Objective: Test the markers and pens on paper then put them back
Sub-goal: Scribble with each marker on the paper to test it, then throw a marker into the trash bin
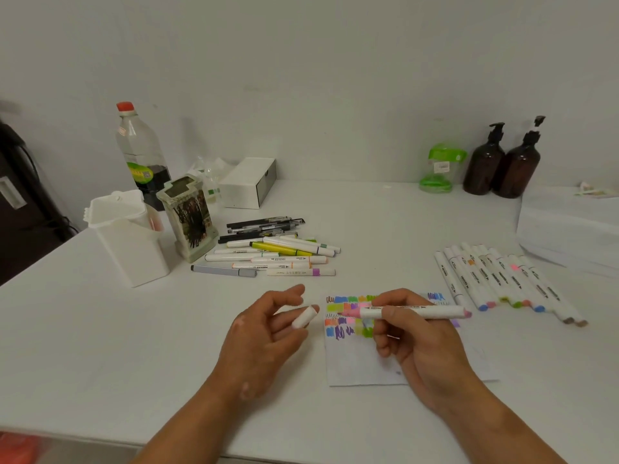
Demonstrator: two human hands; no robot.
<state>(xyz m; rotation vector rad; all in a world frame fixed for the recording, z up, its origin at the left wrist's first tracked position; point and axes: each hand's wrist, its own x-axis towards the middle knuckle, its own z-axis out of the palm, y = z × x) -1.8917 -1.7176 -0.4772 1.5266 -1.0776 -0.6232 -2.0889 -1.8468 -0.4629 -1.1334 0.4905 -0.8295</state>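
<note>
**A plain white corner**

A bare white wall (335,78) runs behind the white counter (385,209), lit softly and evenly. At the far left, past the counter's edge, stands something dark (20,202), too blurred to name. A red-orange blur (18,447) shows below the counter's front edge.

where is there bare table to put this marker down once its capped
Bare table lies left of the left hand, in front of the white holder, and between the marker pile and the paper. Crowded: the marker row.
</note>
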